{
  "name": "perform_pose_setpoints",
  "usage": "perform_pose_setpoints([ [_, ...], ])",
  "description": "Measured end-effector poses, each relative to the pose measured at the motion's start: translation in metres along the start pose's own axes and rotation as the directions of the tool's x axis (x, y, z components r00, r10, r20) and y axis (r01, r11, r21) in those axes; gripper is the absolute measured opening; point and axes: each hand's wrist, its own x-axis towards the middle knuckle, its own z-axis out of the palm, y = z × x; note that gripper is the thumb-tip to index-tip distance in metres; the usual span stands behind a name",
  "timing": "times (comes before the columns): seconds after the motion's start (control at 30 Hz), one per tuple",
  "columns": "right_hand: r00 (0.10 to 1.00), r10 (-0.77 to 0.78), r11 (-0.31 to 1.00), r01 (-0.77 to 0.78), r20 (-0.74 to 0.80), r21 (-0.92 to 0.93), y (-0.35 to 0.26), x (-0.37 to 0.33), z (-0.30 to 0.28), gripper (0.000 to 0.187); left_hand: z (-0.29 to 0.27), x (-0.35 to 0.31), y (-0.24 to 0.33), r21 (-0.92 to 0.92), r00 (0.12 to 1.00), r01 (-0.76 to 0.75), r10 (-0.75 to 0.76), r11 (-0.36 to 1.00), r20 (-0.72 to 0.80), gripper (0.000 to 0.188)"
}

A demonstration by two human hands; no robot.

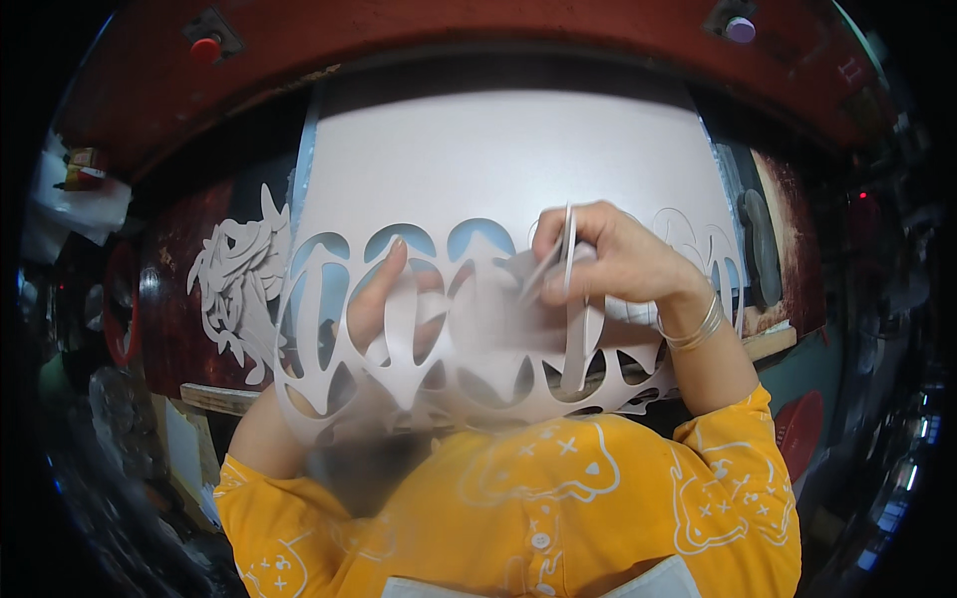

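Note:
A pale sheet [404, 334], punched with rows of long oval holes, curves over the table's near edge in front of me. My left hand [371, 304] reaches in among the holes. Its thumb and bent fingers close round a strip of the sheet, which partly hides them. Between thumb and fingers, my right hand [608, 249] pinches thin flat cut-out pieces [568, 249], held nearly edge-on above the sheet. Motion blurs the pale shape just left of the right hand, so its outline is unclear.
A heap of pale offcuts [239, 279] lies at the left. Beyond the hands spreads uncut pale material [508, 149]. A red machine beam [449, 30] crosses the back, with a red button [205, 51] and a pale button [741, 29]. Dark curved items [763, 244] lie at the right.

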Motion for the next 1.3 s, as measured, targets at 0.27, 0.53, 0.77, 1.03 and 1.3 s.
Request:
perform_pose_setpoints([
  [0.27, 0.937, -0.326, 0.743, 0.336, 0.125, -0.579, -0.003, 0.01, 0.046, 0.029, -0.018, 0.0, -0.007, 0.106, 0.982, -0.09, 0.07, 0.99, 0.176, 0.088],
  [0.53, 0.717, -0.697, 0.492, 0.494, 0.016, -0.717, 0.043, 0.027, 0.057, 0.029, -0.028, 0.005, -0.012, -0.017, 0.957, -0.04, 0.043, 0.999, 0.287, 0.09],
  [0.77, 0.747, -0.335, 0.892, 0.448, -0.574, 0.063, 0.005, 0.011, 0.01, 0.033, -0.013, -0.005, -0.022, 0.042, 0.999, 0.038, -0.038, 0.998, -0.013, 0.101],
  [1.03, 0.993, 0.12, 0.822, -0.097, 0.004, -0.561, 0.009, 0.0, 0.022, 0.074, -0.004, 0.009, -0.032, -0.271, 0.902, 0.039, 0.083, 0.962, 0.423, 0.119],
  [1.3, 0.989, -0.14, 0.549, 0.113, 0.042, -0.828, 0.031, 0.009, 0.032, 0.054, -0.003, 0.004, -0.03, -0.232, 0.941, -0.031, 0.107, 0.972, 0.32, 0.117],
])
